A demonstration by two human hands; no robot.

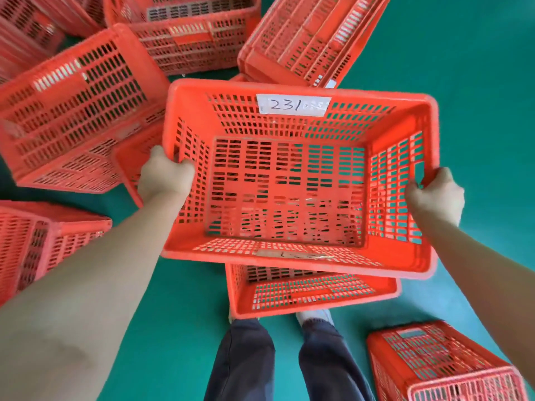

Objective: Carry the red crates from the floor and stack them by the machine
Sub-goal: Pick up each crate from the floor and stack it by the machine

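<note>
Closest of all, the person's legs (246, 363) stand on the green floor (477, 82), and one shoe (314, 315) peeks out just beside the floor crate (312, 293). A step forward could kick that crate or trip over it. The corner crate (440, 363) lies tipped over near the right foot, so a turn that way could bump it too. Above the floor crate is the held crate (286, 192), up in the air, empty, open side up, with a white label (293, 105) on its far wall. The left hand (165, 176) curls round its left rim and the right hand (434, 195) curls round its right rim. This crate is wide and hides much of the floor under it, so tripping is more likely. If one hand slips, it could drop onto the crate below. Farther off, the tipped crate (78, 111) and the far crates (197, 33) lie in a messy heap, and a swing could knock them. The machine is not in view, so I cannot tell which way to walk.
</note>
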